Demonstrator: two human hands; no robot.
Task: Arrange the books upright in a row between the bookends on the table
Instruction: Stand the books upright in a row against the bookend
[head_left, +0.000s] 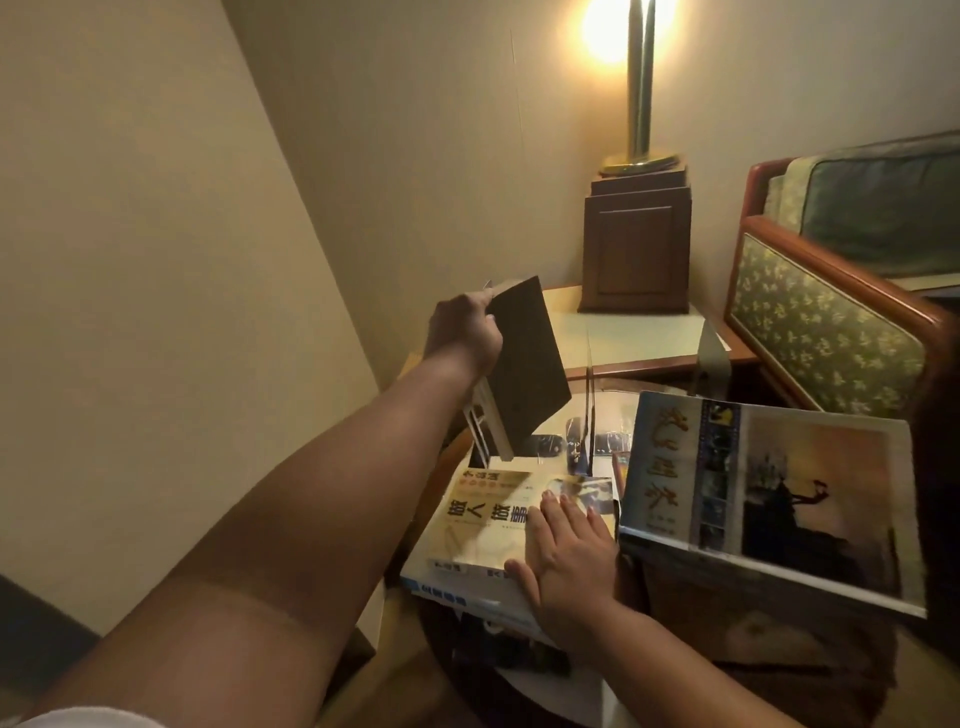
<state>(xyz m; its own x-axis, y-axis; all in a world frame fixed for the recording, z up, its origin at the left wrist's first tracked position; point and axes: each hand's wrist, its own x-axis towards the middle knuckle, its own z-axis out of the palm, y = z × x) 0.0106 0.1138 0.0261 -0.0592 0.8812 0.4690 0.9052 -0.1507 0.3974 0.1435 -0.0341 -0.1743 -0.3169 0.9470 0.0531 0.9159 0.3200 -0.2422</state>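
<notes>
A dark brown book (524, 364) is held in the air above the far left of the counter (618, 410), tilted with its top leaning to the left and its pale page edges turned down and left. It is gripped near its upper corner by the left hand (462, 332), whose fingers are curled round the edge. A yellow book (483, 519) with large black characters is laid flat on top of a blue-and-white book (447, 592) at the near left of the counter. The right hand (566, 551) is spread flat on the yellow cover, fingers straight and a little apart, nothing being grasped. To the right, a large book (769, 499) with a blue spine strip and a sunset silhouette on its cover is seen lying face up, raised above the counter on something hidden beneath it. Two thin upright plates are seen behind the books: a dark bookend (589, 415) near the middle and a silvery bookend (714, 358) further right, well apart. Beyond them a pale-topped side table (634, 332) carries a wooden box (636, 249) and a lit brass lamp (639, 83). A floral armchair (831, 322) is placed at the right.
</notes>
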